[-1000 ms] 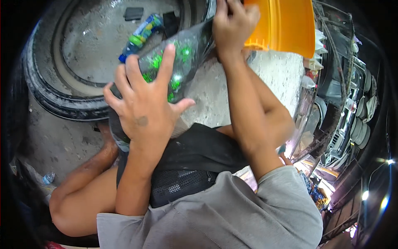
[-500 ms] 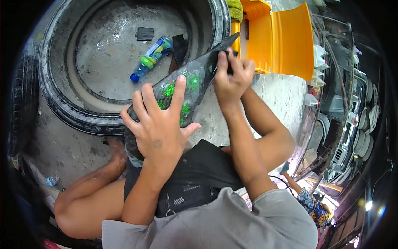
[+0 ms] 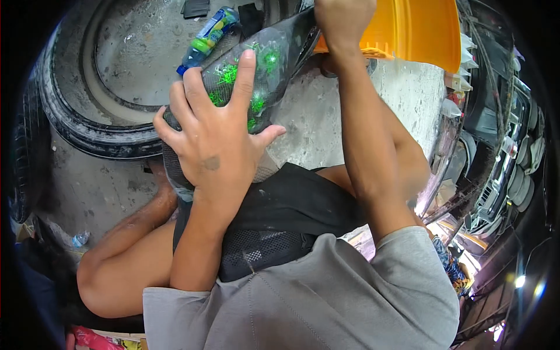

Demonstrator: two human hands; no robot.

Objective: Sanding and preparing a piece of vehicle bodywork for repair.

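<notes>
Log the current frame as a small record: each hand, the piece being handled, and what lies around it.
Left hand: left hand spread open on the piece
Right hand: right hand at the piece's far end; fingers cut off by the picture's top edge
Piece: dark grey, mesh-textured sheet with bright green bursts showing
Beside it: large black rubber tyre, lying flat
Inside tyre: clear plastic bottle with blue cap, on its side
Upper right: orange plastic object, partly visible
</notes>
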